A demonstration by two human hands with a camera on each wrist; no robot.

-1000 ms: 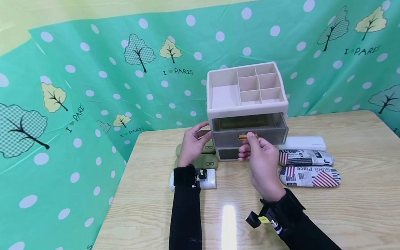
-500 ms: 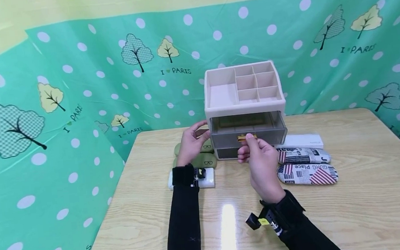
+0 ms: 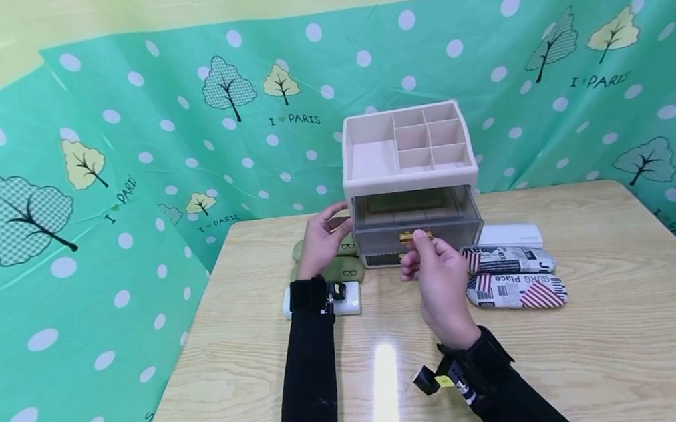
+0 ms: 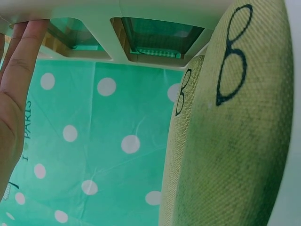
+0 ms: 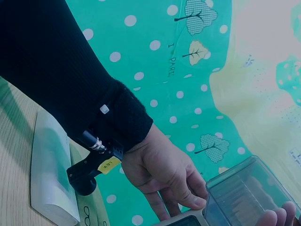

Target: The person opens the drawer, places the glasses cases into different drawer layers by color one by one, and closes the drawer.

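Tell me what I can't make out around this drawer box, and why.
- Gold upper handle, head view: partly covered by the right hand.
- Rear green glasses case, head view: partly behind the left hand.
- White case at right, head view: print too small to read.
- Right hand, right wrist view: mostly cut off by the bottom edge.
- Left hand, left wrist view: partly cut off by the left edge.

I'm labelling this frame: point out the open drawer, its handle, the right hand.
Drawer (image 3: 377, 242), head view: front panel.
Handle (image 3: 405, 238), head view: left end.
Right hand (image 3: 443, 281), head view: middle, thumb side.
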